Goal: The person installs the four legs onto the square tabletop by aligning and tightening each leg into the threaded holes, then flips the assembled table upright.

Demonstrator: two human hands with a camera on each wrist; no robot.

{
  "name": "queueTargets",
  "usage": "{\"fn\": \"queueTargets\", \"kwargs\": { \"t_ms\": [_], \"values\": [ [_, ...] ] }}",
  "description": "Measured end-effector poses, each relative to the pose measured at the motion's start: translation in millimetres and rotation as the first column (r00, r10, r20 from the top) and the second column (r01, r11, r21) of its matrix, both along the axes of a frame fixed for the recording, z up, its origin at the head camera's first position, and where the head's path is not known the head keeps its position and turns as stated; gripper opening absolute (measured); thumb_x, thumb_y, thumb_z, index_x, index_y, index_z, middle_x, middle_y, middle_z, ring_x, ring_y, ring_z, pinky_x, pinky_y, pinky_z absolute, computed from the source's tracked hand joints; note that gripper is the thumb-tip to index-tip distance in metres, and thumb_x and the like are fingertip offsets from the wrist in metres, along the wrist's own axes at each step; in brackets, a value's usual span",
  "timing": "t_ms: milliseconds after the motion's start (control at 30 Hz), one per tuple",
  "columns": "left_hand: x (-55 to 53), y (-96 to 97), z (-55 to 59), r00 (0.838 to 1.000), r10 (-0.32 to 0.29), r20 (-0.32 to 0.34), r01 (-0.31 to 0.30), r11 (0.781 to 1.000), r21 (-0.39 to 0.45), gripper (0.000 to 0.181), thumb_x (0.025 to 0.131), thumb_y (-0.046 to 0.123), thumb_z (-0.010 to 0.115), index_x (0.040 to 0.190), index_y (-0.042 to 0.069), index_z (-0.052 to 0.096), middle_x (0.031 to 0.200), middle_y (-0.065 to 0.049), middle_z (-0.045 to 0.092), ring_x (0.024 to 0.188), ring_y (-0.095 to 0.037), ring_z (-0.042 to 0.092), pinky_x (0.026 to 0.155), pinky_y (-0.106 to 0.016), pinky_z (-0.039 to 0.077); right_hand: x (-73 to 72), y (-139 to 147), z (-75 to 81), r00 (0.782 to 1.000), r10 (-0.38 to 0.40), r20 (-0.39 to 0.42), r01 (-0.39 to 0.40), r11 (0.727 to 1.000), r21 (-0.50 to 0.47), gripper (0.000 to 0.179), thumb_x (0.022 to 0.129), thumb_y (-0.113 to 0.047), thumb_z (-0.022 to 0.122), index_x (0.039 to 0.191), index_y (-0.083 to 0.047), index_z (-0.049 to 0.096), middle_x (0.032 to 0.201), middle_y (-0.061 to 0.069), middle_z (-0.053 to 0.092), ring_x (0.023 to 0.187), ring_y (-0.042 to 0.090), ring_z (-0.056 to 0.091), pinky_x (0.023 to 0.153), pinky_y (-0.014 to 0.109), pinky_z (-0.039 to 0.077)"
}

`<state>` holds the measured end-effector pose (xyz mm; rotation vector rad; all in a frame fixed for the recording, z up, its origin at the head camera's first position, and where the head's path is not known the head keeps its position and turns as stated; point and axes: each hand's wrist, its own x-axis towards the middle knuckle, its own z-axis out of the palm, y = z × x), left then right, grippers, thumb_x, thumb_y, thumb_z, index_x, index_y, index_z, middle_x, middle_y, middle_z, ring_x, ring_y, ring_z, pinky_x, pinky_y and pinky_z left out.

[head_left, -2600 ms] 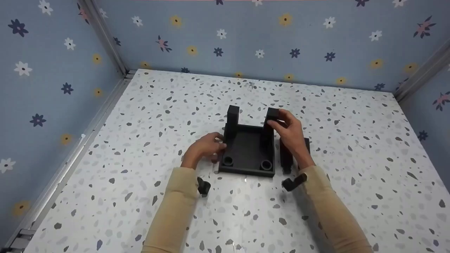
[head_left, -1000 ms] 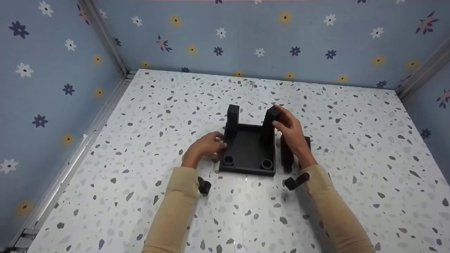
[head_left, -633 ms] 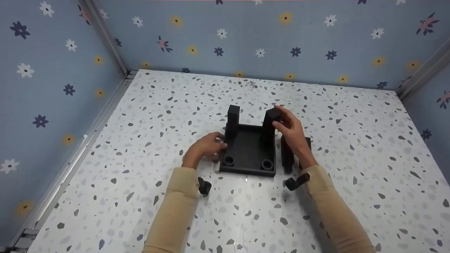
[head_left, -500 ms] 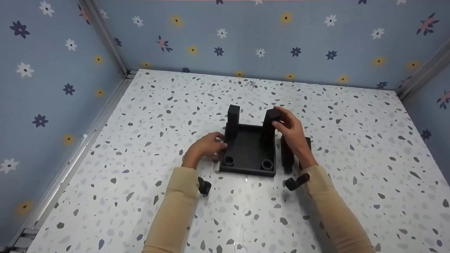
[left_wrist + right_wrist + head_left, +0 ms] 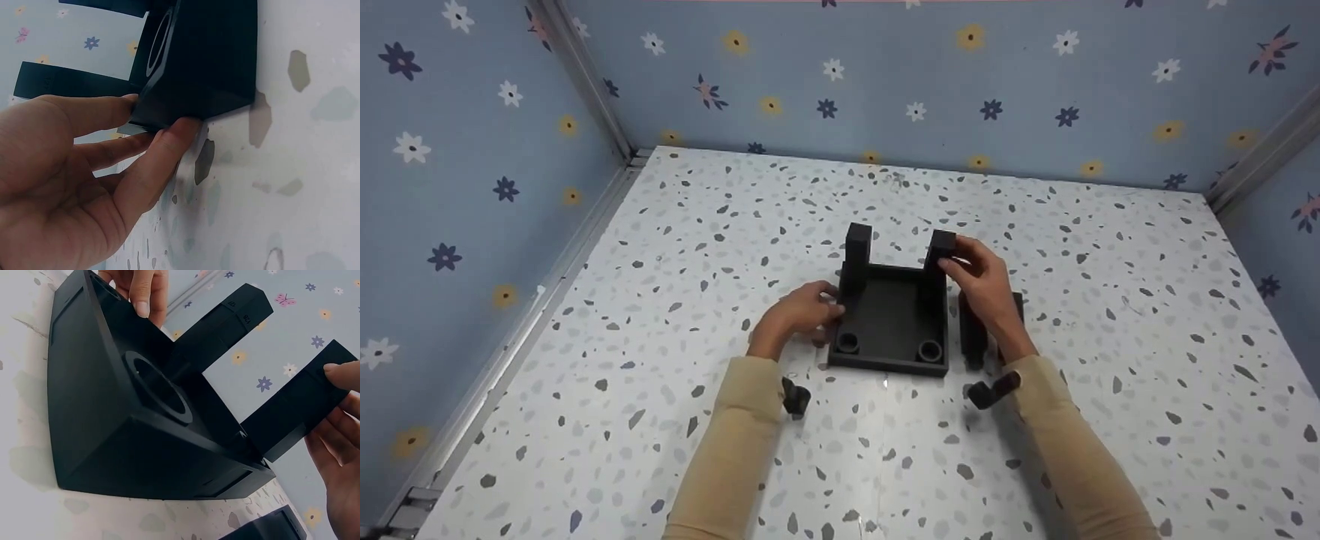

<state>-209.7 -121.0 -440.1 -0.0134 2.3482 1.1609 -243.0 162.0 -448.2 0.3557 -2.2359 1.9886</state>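
Observation:
A square black tray-shaped base lies with its hollow side up, like an upturned small table top. One square black leg stands at its back left corner. At the back right corner stands a second leg, which my right hand pinches near the top between thumb and fingers. In the right wrist view this leg meets the corner at its lower end. My left hand grips the base's left wall, thumb at the rim. Two round sockets show at the front corners.
Beside the base on the right lies a loose black leg. Another black piece is partly hidden behind my right wrist. Flower-patterned panels border the speckled table at the back and sides.
The back right leg, turned cornerwise about a second ago, is now twisted square to the base. My right fingers have turned with it. The left hand and base have stayed put.

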Motion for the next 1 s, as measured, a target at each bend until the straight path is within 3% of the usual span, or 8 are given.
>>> {"fn": "queueTargets", "kwargs": {
  "t_ms": [200,333,567,733,1000],
  "values": [
    [-1.0,0.0,-1.2,1.0,-0.005,-0.007,0.005,1.0,0.001,0.043,0.096,0.025,0.055,0.135,0.01,0.048,0.114,-0.011,0.064,0.101,-0.023,0.062,0.096,-0.039,0.045,8.0,-3,11.9,1.0,-0.02,-0.022,0.02,1.0,0.007,0.039,0.086,-0.003,0.069,0.121,0.006,0.058,0.114,0.013,0.063,0.107,0.018,0.061,0.1,0.044,0.045],
    [-1.1,-0.2,-1.2,1.0,-0.014,-0.02,0.014,1.0,-0.013,0.043,0.096,0.025,0.055,0.135,0.009,0.049,0.116,-0.012,0.063,0.105,-0.024,0.061,0.1,-0.041,0.042,16.9,-9,22.6,0.998,-0.046,-0.038,0.048,0.997,0.053,0.037,0.084,-0.004,0.071,0.118,0.007,0.058,0.112,0.018,0.063,0.104,0.023,0.061,0.094,0.045,0.048],
    [-0.2,-0.2,1.2,1.0,-0.017,-0.024,0.016,0.999,-0.033,0.043,0.096,0.026,0.054,0.136,0.01,0.049,0.117,-0.013,0.063,0.108,-0.025,0.06,0.102,-0.043,0.04,20.0,-16,23.6,0.986,-0.106,-0.127,0.116,0.991,0.073,0.034,0.08,0.0,0.073,0.109,0.011,0.058,0.103,0.021,0.063,0.098,0.021,0.061,0.093,0.045,0.049],
    [0.1,0.4,1.7,1.0,-0.008,0.004,0.008,1.0,0.0,0.044,0.097,0.024,0.054,0.137,0.009,0.047,0.114,-0.013,0.064,0.103,-0.024,0.062,0.096,-0.039,0.046,24.9,-21,23.6,0.971,-0.146,-0.191,0.171,0.977,0.125,0.031,0.081,-0.003,0.074,0.105,0.009,0.057,0.1,0.022,0.062,0.094,0.021,0.06,0.09,0.049,0.05],
    [0.4,0.5,0.8,1.0,-0.01,0.007,0.01,1.0,0.02,0.042,0.097,0.022,0.054,0.136,0.008,0.047,0.112,-0.014,0.065,0.101,-0.023,0.063,0.092,-0.037,0.048,26.9,-25,21.4,0.956,-0.198,-0.215,0.229,0.965,0.126,0.029,0.081,-0.005,0.074,0.101,0.006,0.056,0.097,0.019,0.062,0.093,0.026,0.059,0.088,0.048,0.049]
  ]
}}
